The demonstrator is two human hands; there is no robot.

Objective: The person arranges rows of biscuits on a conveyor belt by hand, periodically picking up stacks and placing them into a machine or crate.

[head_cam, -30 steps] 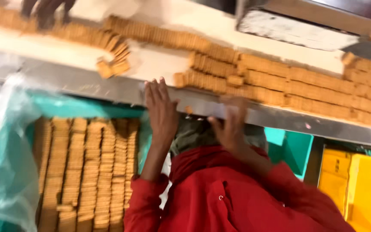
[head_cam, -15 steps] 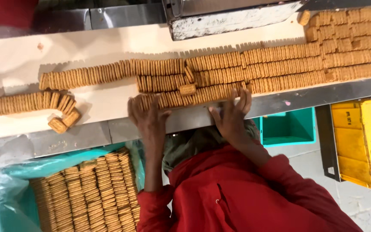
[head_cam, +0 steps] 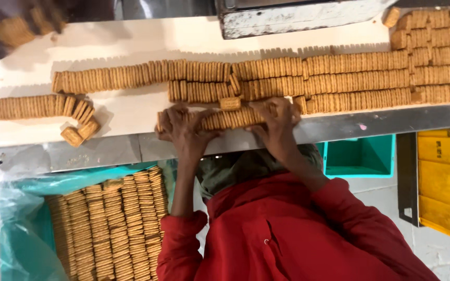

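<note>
Now both hands clamped on one row of biscuits at near edge of conveyor belt: left hand cupping one end, right hand pressing the other, fingers curled, row squeezed between palms. Not lifted yet, resting on belt. Further rows of biscuits farther back on belt, unpicked. Below belt edge, teal crate already stacked with biscuit rows, seemingly mostly full. Loose fallen biscuits left of held row.

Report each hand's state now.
Left hand: closed on one end of the biscuit row.
Right hand: closed on its other end.
</note>
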